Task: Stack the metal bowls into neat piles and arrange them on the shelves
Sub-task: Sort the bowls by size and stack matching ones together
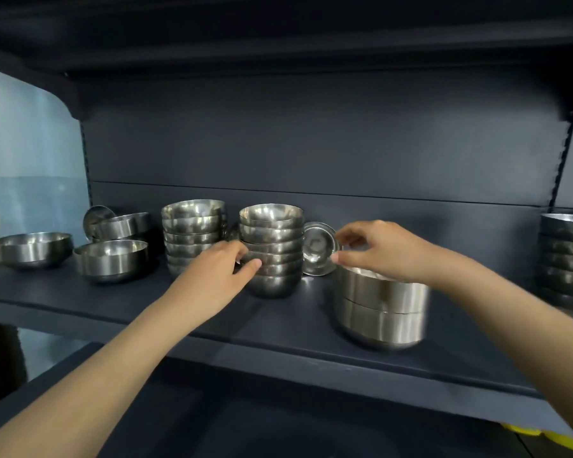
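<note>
Pale blue wall (24,153), upper left of the frame. Yellow object (543,436), partly hidden, at the lower right corner; kind indeterminate.

Text, labels, brands, numbers, signs: none legible. Surfaces checked: central bowl stack (272,226), bare steel; shelf board (278,322) at 6 o'clock, plain dark; back panel (311,143) at 12 o'clock, plain dark.

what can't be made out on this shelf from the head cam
Head view:
Far-right bowl stack: cut off by the frame edge.
Two-bowl stack: motion-blurred; right hand hides its rim, grip unclear.
Rear bowl stack: bottom partly hidden by left hand, which grips the front bowl stack.
</note>
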Demonstrator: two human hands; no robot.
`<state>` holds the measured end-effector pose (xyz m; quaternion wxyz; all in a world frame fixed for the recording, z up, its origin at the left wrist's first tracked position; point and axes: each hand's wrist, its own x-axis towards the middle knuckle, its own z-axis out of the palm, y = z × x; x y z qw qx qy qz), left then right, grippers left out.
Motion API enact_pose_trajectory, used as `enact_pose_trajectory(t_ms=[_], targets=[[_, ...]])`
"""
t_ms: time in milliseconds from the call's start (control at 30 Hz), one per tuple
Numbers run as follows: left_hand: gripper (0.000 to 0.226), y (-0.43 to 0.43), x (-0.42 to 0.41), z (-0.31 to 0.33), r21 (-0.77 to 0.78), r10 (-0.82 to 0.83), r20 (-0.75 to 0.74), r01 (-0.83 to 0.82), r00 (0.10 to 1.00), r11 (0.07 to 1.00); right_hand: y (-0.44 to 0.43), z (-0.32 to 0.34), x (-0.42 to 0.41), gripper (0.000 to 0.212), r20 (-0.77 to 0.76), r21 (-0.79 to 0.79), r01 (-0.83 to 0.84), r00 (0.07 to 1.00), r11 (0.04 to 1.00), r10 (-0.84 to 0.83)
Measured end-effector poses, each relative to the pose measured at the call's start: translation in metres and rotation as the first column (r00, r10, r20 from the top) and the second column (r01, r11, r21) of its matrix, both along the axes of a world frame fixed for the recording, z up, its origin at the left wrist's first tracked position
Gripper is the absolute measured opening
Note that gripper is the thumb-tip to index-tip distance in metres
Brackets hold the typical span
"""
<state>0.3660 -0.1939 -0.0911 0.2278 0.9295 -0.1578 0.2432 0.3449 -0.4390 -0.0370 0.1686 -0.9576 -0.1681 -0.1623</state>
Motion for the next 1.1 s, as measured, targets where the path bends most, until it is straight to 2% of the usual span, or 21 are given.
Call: enact_pose_trajectory(t_ms=[167, 267, 367, 433, 500, 567, 633, 700, 767, 900, 1100], targets=[[0.049, 0.022, 0.046, -0.014, -0.01, 0.016, -0.078, -0.017, 0.997, 1.0, 0.016, 0.017, 0.054, 0.058, -0.144, -0.055, 0.042, 0.988, 0.998, -0.05], [0.063, 0.027, 0.074, -0.024, -0.112, -0.072, -0.194, 0.051, 0.978, 0.992, 0.02, 0.023, 0.082, 0.066, -0.256, -0.035, 0.065, 0.964, 0.997, -0.071], [0.066, 0.028, 0.097, -0.037, -0.254, -0.207, -0.23, 0.147, 0.951, 0.956, 0.022, 0.021, 0.102, 0.075, -0.366, 0.067, 0.055, 0.93, 0.996, -0.027], [0.059, 0.026, 0.108, -0.045, -0.32, -0.305, -0.238, 0.222, 0.922, 0.921, 0.024, 0.014, 0.113, 0.088, -0.427, 0.15, 0.055, 0.904, 0.987, 0.014], [0.049, 0.022, 0.116, -0.051, -0.402, -0.4, -0.229, 0.288, 0.887, 0.869, 0.026, 0.006, 0.122, 0.086, -0.461, 0.223, 0.044, 0.885, 0.974, 0.065], [0.054, 0.018, 0.122, -0.054, -0.484, -0.471, -0.216, 0.325, 0.855, 0.812, 0.028, 0.001, 0.129, 0.067, -0.477, 0.326, 0.03, 0.868, 0.945, 0.137], [0.078, 0.016, 0.129, -0.058, -0.526, -0.501, -0.203, 0.337, 0.842, 0.78, 0.03, -0.002, 0.135, 0.056, -0.471, 0.408, -0.012, 0.854, 0.913, 0.221], [0.112, 0.013, 0.137, -0.062, -0.561, -0.502, -0.198, 0.323, 0.842, 0.762, 0.032, -0.004, 0.142, 0.063, -0.459, 0.46, -0.039, 0.844, 0.887, 0.276], [0.128, 0.009, 0.14, -0.064, -0.568, -0.5, -0.197, 0.317, 0.843, 0.76, 0.034, -0.006, 0.148, 0.079, -0.451, 0.504, -0.029, 0.844, 0.863, 0.291], [0.13, 0.002, 0.138, -0.068, -0.542, -0.467, -0.169, 0.314, 0.868, 0.779, 0.035, -0.014, 0.157, 0.088, -0.401, 0.532, -0.025, 0.873, 0.846, 0.278], [0.124, 0.0, 0.138, -0.07, -0.533, -0.454, -0.129, 0.325, 0.882, 0.782, 0.029, -0.019, 0.164, 0.102, -0.397, 0.564, -0.027, 0.868, 0.825, 0.299]])
